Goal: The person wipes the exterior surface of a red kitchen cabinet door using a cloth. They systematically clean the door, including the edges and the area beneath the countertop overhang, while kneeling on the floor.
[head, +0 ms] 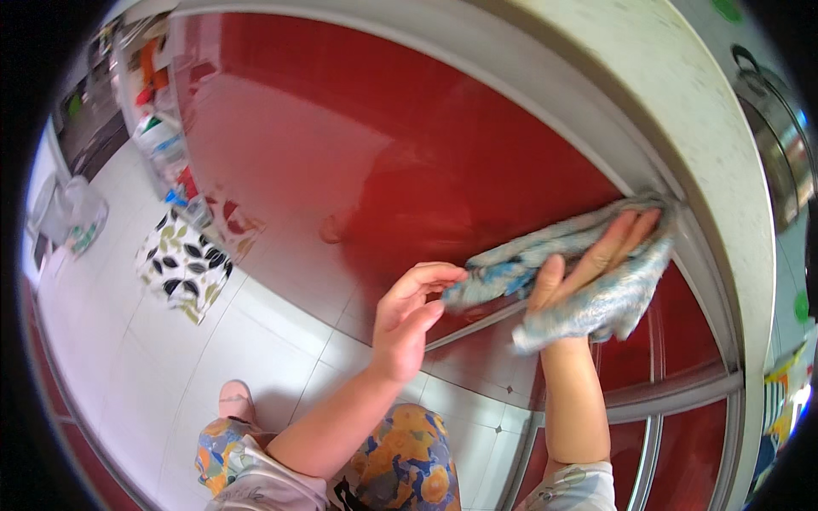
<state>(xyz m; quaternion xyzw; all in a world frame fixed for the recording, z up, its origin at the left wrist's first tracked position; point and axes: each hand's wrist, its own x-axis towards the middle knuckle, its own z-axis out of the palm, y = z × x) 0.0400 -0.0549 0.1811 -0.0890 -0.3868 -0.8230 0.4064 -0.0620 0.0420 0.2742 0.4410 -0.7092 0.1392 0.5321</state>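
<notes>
A crumpled blue and grey cloth [575, 281] lies against the upper edge of a glossy red cabinet door [396, 160] with a grey frame. My right hand [594, 262] rests on the cloth near the frame's corner, fingers stretched and partly covered by its folds; whether it grips the cloth does not show clearly. To its left, my left hand [409, 313] has curved fingers, the fingertips at the cloth's left end. It is not plain whether they pinch it.
A pale countertop [709, 96] runs above the doors, with a lidded pot [773, 147] on the right. A leaf-patterned mat [188, 262] lies on the white tiled floor. Bottles [160, 137] and a bin with a plastic bag [70, 204] stand at the left.
</notes>
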